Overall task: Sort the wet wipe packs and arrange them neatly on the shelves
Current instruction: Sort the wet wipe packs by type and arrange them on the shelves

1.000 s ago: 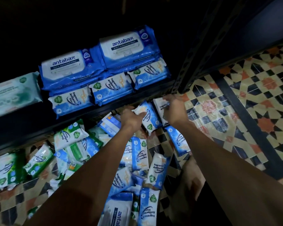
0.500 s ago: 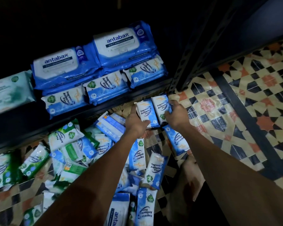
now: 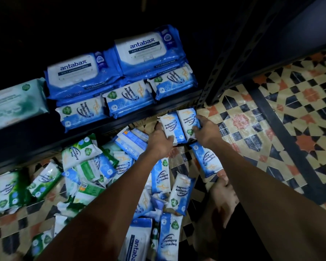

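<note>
Patterned floor tiles (image 3: 271, 113) lie under a scattered pile of wipe packs below a dark shelf (image 3: 45, 140). Left hand (image 3: 161, 141) and right hand (image 3: 205, 131) each grip one blue Fragrance Free pack, left pack (image 3: 170, 127) and right pack (image 3: 187, 119), side by side, long axes pointing toward the shelf edge just beyond, beneath the shelved row (image 3: 128, 98).

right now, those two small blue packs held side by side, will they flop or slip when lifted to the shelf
Probably soft rather than stiff: the two small blue packs look like plump film pouches. Their film looks glossy, so they might slide against each other. The left hand and right hand grip them from opposite sides, which should help keep them together.
</note>
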